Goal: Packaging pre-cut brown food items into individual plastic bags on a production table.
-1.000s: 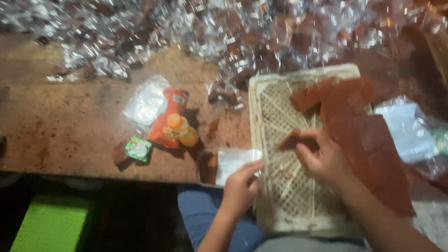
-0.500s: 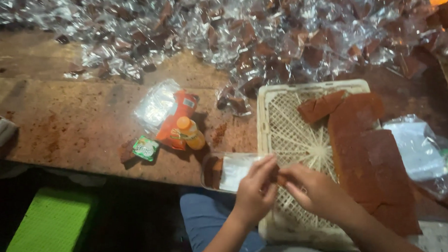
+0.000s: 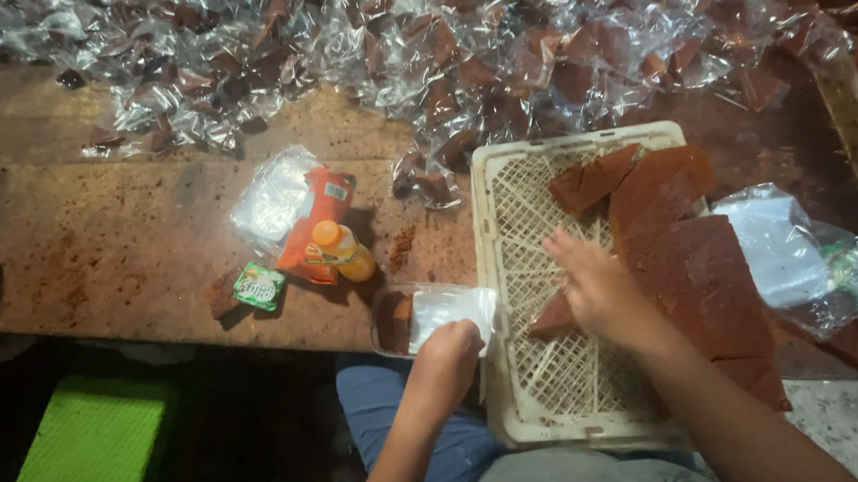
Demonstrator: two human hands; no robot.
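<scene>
Right hand (image 3: 597, 287) lies flat, fingers spread, on cream lattice tray (image 3: 557, 379), fingertips touching small brown wedge (image 3: 552, 316) just left of palm; wedge points left. Left hand (image 3: 449, 352) curls shut, pinching clear wrapper stack (image 3: 446, 309) at table edge, beside tray.

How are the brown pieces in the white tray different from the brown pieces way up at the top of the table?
The brown slabs in the tray are bare, while the pieces in the pile are each wrapped in clear crinkly plastic. The tray slabs are big and lie flat and overlapping; the pile pieces are small and heaped loosely. The right hand touches a tray piece, while no hand is on the pile. Both are the same reddish-brown colour.
</scene>
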